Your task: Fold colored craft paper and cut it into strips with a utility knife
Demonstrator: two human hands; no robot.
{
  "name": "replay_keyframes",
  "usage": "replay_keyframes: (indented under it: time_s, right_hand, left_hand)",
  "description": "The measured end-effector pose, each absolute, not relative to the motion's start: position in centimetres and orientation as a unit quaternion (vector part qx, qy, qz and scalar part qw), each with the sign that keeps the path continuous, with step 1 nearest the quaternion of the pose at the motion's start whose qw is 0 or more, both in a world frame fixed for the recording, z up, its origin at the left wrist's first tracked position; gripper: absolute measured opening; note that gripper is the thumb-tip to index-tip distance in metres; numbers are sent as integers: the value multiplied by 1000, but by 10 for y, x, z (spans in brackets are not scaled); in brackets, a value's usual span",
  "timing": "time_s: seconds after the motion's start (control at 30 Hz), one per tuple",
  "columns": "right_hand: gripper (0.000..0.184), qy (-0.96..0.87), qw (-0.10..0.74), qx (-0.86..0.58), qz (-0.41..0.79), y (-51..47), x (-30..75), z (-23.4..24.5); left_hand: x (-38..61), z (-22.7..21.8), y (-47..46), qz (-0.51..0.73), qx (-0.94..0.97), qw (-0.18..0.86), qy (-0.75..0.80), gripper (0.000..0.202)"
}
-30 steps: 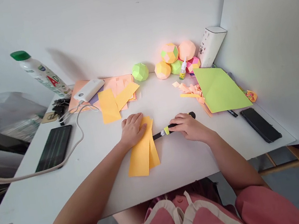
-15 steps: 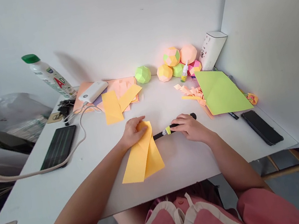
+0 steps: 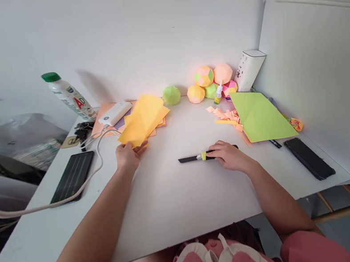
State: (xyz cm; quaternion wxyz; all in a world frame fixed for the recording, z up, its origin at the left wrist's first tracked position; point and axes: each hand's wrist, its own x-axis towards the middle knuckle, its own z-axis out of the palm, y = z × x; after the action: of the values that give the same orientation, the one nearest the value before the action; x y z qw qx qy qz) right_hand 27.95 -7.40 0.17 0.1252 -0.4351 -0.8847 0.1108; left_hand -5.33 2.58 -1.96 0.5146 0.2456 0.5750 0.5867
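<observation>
My left hand (image 3: 127, 157) pinches the near edge of some yellow-orange paper pieces (image 3: 143, 117) at the left, over the stack of peach paper (image 3: 160, 124). In the middle of the table lies a knife (image 3: 190, 159) with a black blade and a black handle with a yellow-green collar. Curled over its handle, my right hand (image 3: 229, 155) keeps it flat on the tabletop, blade pointing left. A large green paper sheet (image 3: 262, 117) and peach paper scraps (image 3: 226, 115) lie beyond and to the right of that hand.
Folded paper balls (image 3: 203, 76) and a small glue bottle (image 3: 218, 94) stand by the back wall. At the left are a white power bank (image 3: 115, 113), a cable (image 3: 99, 162), a phone (image 3: 73, 176) and a tilted bottle (image 3: 69, 97). Another black phone (image 3: 309, 158) lies right.
My left hand has carried the yellow-orange paper from the middle to the back left, over the peach stack. The knife now lies more level, with my right hand still on it.
</observation>
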Motion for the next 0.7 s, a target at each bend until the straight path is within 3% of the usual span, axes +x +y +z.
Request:
replay_keyframes:
  time_s: [0.1,0.5,0.7]
  right_hand:
    - [50,-883,118,-439,114,-75,279,3]
    - [49,-876,111,-453,121,-77,276,5]
    - [48,-873,96,-463,122,-77,276,2]
  left_hand:
    - [-54,-22,29,604,208,543,545,30]
    - [-55,-26,27,584,231,588,509,16]
    - [-52,-31,15,560,267,541,567,12]
